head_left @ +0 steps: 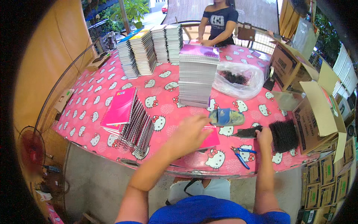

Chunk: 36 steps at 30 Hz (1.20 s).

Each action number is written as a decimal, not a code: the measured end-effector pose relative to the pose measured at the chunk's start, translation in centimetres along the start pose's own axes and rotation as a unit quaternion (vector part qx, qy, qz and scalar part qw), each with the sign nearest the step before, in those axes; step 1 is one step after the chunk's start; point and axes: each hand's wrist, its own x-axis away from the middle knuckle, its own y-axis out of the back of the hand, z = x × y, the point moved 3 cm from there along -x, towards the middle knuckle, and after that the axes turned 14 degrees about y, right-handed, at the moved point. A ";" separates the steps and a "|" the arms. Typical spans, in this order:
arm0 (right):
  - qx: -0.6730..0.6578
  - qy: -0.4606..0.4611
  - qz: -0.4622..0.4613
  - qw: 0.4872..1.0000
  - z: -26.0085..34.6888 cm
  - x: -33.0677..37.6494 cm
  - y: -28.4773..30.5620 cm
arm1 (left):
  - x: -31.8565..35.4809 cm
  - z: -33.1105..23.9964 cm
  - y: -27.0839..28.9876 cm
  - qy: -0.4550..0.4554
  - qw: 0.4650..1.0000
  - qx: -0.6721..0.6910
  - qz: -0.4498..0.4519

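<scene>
Spiral binding coil (247,131), black, lies near right on the table (164,100), pinched at its right end by right hand (264,135), next to a pile of black coils (284,135). Prob light, springy, snags easily; grip mid-length w/ fingertips. Left hand (190,132) rests flat, fingers spread, on pink notebook (209,139).

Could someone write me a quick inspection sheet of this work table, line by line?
Surface: table under a pink cartoon-cat cloth.
Job's things: pink notebook under the left hand; black spiral bindings beside the right hand, which is on a black binding strip.
Clutter: slumped pile of spiral notebooks, tall paper stack, blue pliers, clear bag, blue-yellow pad.
Grippers: both hands are bare.
Cables: nothing seen.
Surroundings: cardboard boxes, red fan, another person opposite.
</scene>
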 end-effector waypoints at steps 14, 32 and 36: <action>-0.489 0.220 0.147 0.831 9.2 8.8 3.5 | -0.4 2.4 -3.1 0.072 0.986 -0.097 -0.113; -0.445 0.373 0.060 0.812 15.9 7.3 4.0 | 0.0 3.2 -3.5 0.099 0.966 -0.178 -0.159; -0.383 0.370 0.066 0.844 16.6 7.2 4.5 | 0.9 3.1 -4.0 0.137 0.968 -0.118 -0.176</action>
